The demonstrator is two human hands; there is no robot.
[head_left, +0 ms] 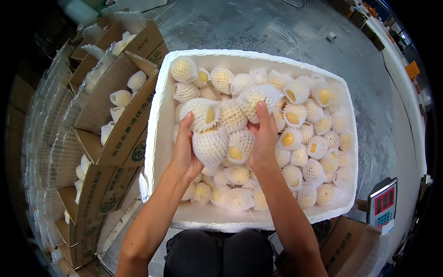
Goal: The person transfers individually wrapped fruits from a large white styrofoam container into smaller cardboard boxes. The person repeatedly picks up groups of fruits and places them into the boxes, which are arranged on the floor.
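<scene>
A large white foam box (252,225) in front of me holds many round yellow fruits in white foam-net sleeves. My left hand (185,152) grips a sleeved fruit (200,112) under the thumb, with another sleeved fruit (211,149) against its fingers. My right hand (264,138) has its thumb pressed on a sleeved fruit (254,100). Beside its fingers is a sleeved fruit (240,149) with a bare yellow end showing. Between the hands sits one more sleeved fruit (232,116). The cluster is above the other fruits, and the fingers underneath are mostly hidden.
To the left stand stacked open cardboard cartons (117,121) bearing writing, with sleeved fruits and clear ribbed plastic liners (65,138). At lower right are a digital scale (382,204) and a cardboard carton (349,246). Plastic strips (287,38) lie on the concrete floor (221,24).
</scene>
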